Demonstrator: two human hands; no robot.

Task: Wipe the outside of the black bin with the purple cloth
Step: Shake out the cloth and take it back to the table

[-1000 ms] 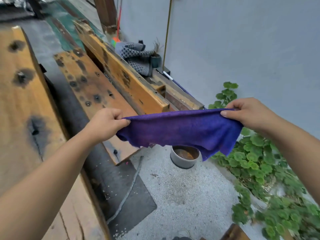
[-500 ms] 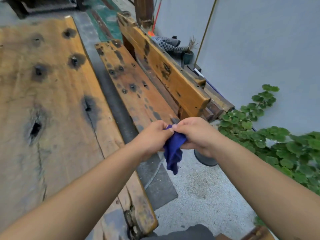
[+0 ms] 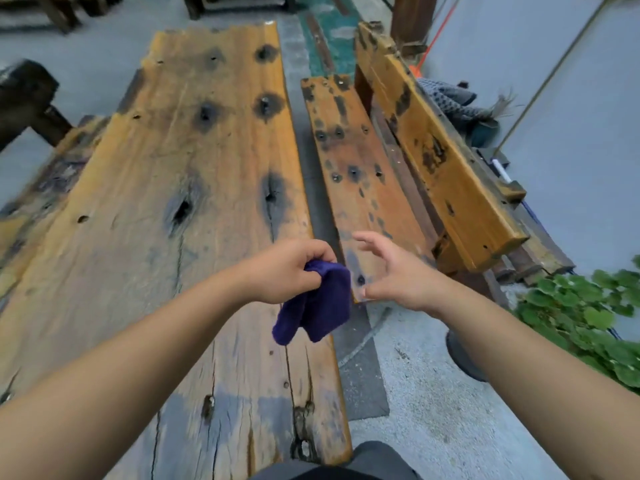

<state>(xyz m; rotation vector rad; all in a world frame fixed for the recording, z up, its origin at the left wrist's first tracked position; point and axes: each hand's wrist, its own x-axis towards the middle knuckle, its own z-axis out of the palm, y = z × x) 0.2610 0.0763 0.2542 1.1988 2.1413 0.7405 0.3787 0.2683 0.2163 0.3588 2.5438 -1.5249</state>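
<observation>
On my feed the left hand [image 3: 291, 270] has its fingers [image 3: 320, 252] curled tight round the top of the folded purple terry cloth [image 3: 317, 304], which hangs down in two loose lobes below those fingers, in the air over the near right edge of the wide, weathered orange-brown plank table [image 3: 180, 209]. My right hand [image 3: 394, 271] sits just beside the cloth on its right, apart from it, fingers [image 3: 372, 239] spread and relaxed with nothing in them, the thumb pointing back toward the cloth. Beyond the right fingers lies a narrower, dark-spotted wooden bench seat [image 3: 360, 174] with a thick yellow-brown backrest beam [image 3: 440, 150] rising along its far side. To the right of that hand, past the forearm, round green leaves [image 3: 581, 306] spread along the foot of a pale grey wall [image 3: 568, 98]. Under the right forearm I can make out part of a dark rounded thing [image 3: 460, 355] on the speckled concrete floor [image 3: 422, 410]; too much of it is covered for me to say what it is. The black bin is nowhere on my screen.
</observation>
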